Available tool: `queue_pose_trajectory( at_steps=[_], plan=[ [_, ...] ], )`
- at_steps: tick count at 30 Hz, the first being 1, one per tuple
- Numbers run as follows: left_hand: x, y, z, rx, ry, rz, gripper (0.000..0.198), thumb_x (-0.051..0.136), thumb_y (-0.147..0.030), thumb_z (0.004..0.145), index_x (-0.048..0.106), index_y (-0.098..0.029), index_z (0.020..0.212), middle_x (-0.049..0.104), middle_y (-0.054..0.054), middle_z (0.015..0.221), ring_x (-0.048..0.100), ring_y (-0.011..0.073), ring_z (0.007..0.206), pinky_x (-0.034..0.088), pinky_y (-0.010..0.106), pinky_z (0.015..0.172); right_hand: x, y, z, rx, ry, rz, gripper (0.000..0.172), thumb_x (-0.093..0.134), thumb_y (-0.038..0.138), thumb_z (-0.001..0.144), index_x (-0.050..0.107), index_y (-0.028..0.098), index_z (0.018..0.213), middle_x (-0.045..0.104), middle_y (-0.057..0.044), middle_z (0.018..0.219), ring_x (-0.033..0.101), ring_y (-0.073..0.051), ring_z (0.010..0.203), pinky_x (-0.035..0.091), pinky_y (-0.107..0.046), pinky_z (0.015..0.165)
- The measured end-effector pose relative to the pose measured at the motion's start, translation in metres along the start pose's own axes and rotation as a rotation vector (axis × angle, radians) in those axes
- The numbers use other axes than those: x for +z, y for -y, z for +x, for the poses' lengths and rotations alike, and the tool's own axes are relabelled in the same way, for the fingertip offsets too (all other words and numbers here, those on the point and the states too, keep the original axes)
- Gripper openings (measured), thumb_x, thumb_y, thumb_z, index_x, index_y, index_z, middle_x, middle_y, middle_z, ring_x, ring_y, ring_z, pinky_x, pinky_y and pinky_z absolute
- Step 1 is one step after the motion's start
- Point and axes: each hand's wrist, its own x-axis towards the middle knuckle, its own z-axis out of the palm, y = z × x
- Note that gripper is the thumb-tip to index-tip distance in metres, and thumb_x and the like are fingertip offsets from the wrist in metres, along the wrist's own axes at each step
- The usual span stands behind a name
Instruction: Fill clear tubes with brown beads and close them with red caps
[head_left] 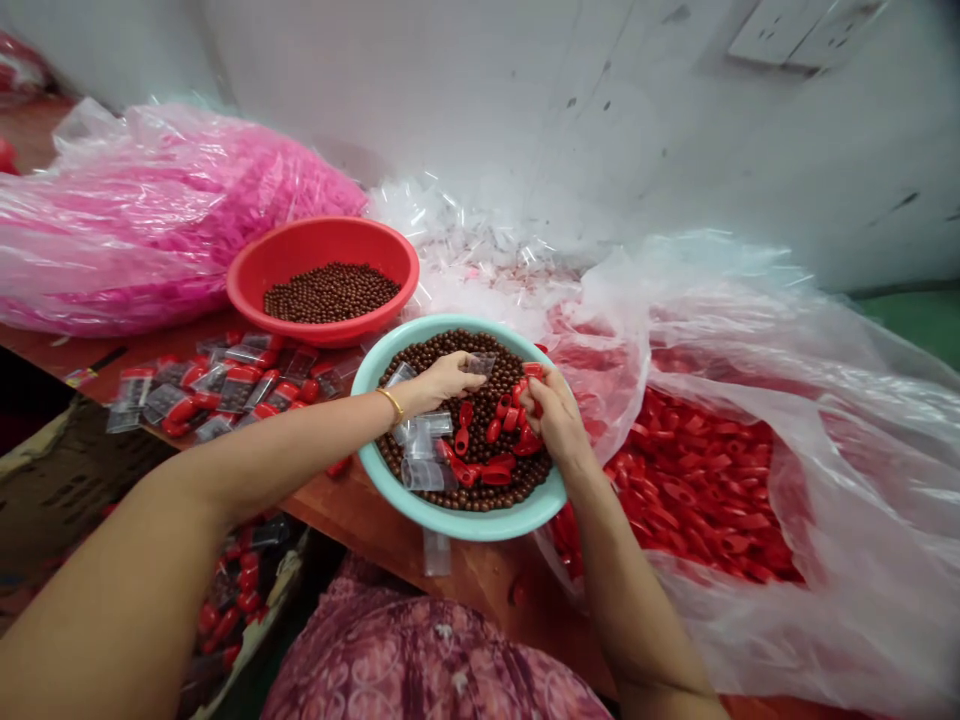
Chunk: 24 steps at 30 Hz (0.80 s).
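A pale turquoise basin full of small brown beads stands in front of me. Over its middle, my left hand pinches a short clear plastic tube. At the basin's right side, the fingers of my right hand close on a red plastic cap. Several loose red caps lie on the beads between and below my hands. More clear tubes rest on the beads near my left wrist. The tube and the held cap are apart.
Behind sits a red basin with brown beads. Filled, red-capped tubes lie on the table at left, and more fill a carton below. A bag of pink pieces is back left; an open bag of red caps is at right.
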Motion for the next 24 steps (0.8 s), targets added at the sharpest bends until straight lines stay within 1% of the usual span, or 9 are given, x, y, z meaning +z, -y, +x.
queue_pose_trajectory(
  at_steps=[3, 6, 7, 9, 12, 16, 20, 22, 24],
  plan=[
    [-0.011, -0.002, -0.015, 0.176, 0.134, -0.098, 0.03, 0.073, -0.016, 0.066, 0.059, -0.012, 0.093, 0.063, 0.002, 0.092, 0.058, 0.0116, 0.082, 0.044, 0.03, 0.088, 0.003, 0.005, -0.003, -0.001, -0.059, 0.026, 0.025, 0.051, 0.041, 0.079, 0.047, 0.021, 0.093, 0.038, 0.01, 0.057, 0.03, -0.004, 0.041, 0.022, -0.018, 0.037],
    [-0.016, -0.006, -0.031, 0.205, 0.339, -0.197, 0.045, 0.078, -0.025, 0.062, 0.059, -0.013, 0.101, 0.065, 0.005, 0.098, 0.06, 0.0152, 0.087, 0.045, 0.034, 0.089, 0.007, 0.01, -0.007, -0.039, 0.012, -0.043, 0.034, 0.054, 0.047, 0.077, 0.049, 0.02, 0.097, 0.044, 0.009, 0.057, 0.034, -0.005, 0.04, 0.024, -0.02, 0.037],
    [-0.017, -0.008, -0.037, 0.208, 0.388, -0.205, 0.046, 0.079, -0.026, 0.063, 0.058, -0.013, 0.101, 0.066, 0.006, 0.098, 0.061, 0.0153, 0.087, 0.045, 0.034, 0.089, 0.008, 0.012, -0.009, -0.049, 0.038, -0.051, 0.037, 0.055, 0.049, 0.077, 0.05, 0.019, 0.099, 0.044, 0.009, 0.056, 0.034, -0.005, 0.04, 0.024, -0.021, 0.038],
    [-0.017, -0.011, -0.048, 0.242, 0.434, -0.188, 0.044, 0.079, -0.025, 0.063, 0.059, -0.014, 0.1, 0.066, 0.005, 0.097, 0.061, 0.0148, 0.088, 0.045, 0.033, 0.089, 0.011, 0.016, -0.013, -0.053, 0.058, -0.022, 0.042, 0.056, 0.051, 0.076, 0.052, 0.019, 0.102, 0.04, 0.009, 0.054, 0.032, -0.005, 0.04, 0.024, -0.021, 0.038],
    [-0.015, -0.01, -0.061, 0.319, 0.419, -0.162, 0.04, 0.078, -0.024, 0.065, 0.059, -0.014, 0.099, 0.066, 0.004, 0.096, 0.06, 0.0136, 0.087, 0.046, 0.031, 0.088, 0.015, 0.025, -0.021, -0.008, 0.066, 0.056, 0.046, 0.056, 0.056, 0.076, 0.054, 0.018, 0.103, 0.032, 0.01, 0.054, 0.026, -0.005, 0.039, 0.02, -0.022, 0.038],
    [-0.012, 0.001, -0.071, 0.342, 0.377, -0.174, 0.034, 0.074, -0.025, 0.069, 0.058, -0.014, 0.097, 0.064, 0.003, 0.093, 0.059, 0.0123, 0.084, 0.047, 0.029, 0.084, 0.022, 0.034, -0.028, 0.02, 0.146, 0.053, 0.047, 0.056, 0.057, 0.076, 0.057, 0.018, 0.103, 0.029, 0.009, 0.054, 0.023, -0.005, 0.041, 0.017, -0.022, 0.039],
    [-0.01, 0.01, -0.077, 0.364, 0.306, -0.075, 0.027, 0.067, -0.019, 0.074, 0.057, -0.013, 0.098, 0.061, 0.001, 0.09, 0.056, 0.0119, 0.084, 0.046, 0.028, 0.083, 0.029, 0.035, -0.025, -0.042, 0.212, -0.067, 0.033, 0.058, 0.047, 0.077, 0.06, 0.019, 0.095, 0.038, 0.007, 0.055, 0.033, -0.008, 0.046, 0.025, -0.022, 0.042],
    [-0.009, 0.01, -0.078, 0.356, 0.26, -0.003, 0.023, 0.064, -0.018, 0.075, 0.057, -0.013, 0.096, 0.06, 0.001, 0.087, 0.056, 0.0123, 0.082, 0.046, 0.028, 0.08, 0.031, 0.036, -0.023, -0.075, 0.21, -0.109, 0.024, 0.059, 0.04, 0.076, 0.06, 0.02, 0.089, 0.044, 0.005, 0.057, 0.039, -0.009, 0.05, 0.03, -0.023, 0.045],
    [-0.009, 0.01, -0.078, 0.332, 0.25, 0.043, 0.019, 0.062, -0.017, 0.076, 0.056, -0.013, 0.093, 0.06, 0.001, 0.083, 0.056, 0.0122, 0.078, 0.046, 0.027, 0.076, 0.031, 0.037, -0.02, -0.098, 0.213, -0.133, 0.016, 0.06, 0.034, 0.074, 0.059, 0.02, 0.084, 0.048, 0.005, 0.06, 0.043, -0.009, 0.053, 0.034, -0.023, 0.048]
  ],
)
